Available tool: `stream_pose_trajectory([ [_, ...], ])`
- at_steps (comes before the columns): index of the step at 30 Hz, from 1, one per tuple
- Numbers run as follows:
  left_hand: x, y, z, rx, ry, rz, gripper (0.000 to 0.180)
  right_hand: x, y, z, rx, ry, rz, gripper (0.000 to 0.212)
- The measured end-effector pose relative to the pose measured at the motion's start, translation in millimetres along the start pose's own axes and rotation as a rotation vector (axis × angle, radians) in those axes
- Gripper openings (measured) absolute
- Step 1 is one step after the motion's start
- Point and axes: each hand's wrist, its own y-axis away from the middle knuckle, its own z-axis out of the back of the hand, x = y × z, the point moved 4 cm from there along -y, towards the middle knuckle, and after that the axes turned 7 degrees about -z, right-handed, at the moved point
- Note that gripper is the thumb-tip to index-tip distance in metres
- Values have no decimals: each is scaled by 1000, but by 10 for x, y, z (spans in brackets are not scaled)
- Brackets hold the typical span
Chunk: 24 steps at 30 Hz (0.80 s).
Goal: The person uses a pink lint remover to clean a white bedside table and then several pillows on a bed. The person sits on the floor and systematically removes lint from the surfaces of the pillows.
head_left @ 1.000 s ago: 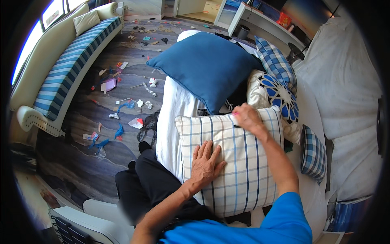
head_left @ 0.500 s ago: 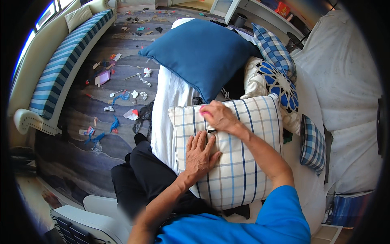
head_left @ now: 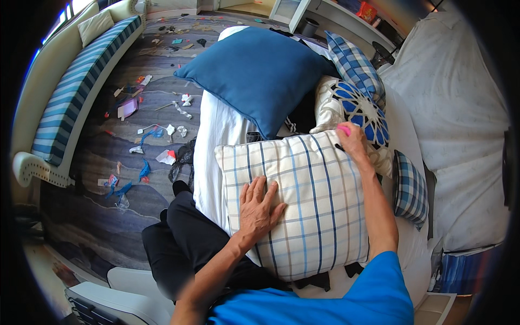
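Across my lap and the bed edge lies a cream cushion (head_left: 295,222) with blue, navy and tan checked lines. My left hand (head_left: 257,212) rests flat on its left part, fingers spread. At its upper right corner my right hand (head_left: 355,145) is closed around a small pink tool with a dark end (head_left: 343,129). Most of that tool is hidden by the fingers, so its kind cannot be made out. Just beyond the checked cushion is a large plain blue cushion (head_left: 260,73). Right next to my right hand sits a cream cushion with a blue flower-like pattern (head_left: 360,111).
Two blue-and-white checked cushions (head_left: 355,67) (head_left: 410,189) lie on the white-covered bed (head_left: 208,162). Left, scraps and wrappers (head_left: 167,156) litter the grey patterned carpet (head_left: 81,216). A striped bench seat (head_left: 81,89) runs along the left. White sheeting (head_left: 460,135) covers something large at right.
My right hand has moved right with the pink tool, from the cushion's upper middle to its upper right corner. My left hand stays flat on the cushion. The view has shifted slightly.
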Motion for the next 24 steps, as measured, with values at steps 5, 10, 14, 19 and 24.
stream_pose_trajectory([
  [5,42,49,13,2,-5,4,59,407,180,-81,50,18,280,31],
  [10,-25,3,-8,-12,21,-16,59,-640,-290,277,-120,65,-84,37],
  [14,-13,11,-23,-15,28,-16,59,-876,-41,242,-145,-52,-103,40],
  [19,45,45,-16,-5,14,-12,59,-462,608,451,-135,-128,-20,31],
  [24,21,28,-14,-16,16,-23,58,-126,1424,560,-129,-192,108,32],
])
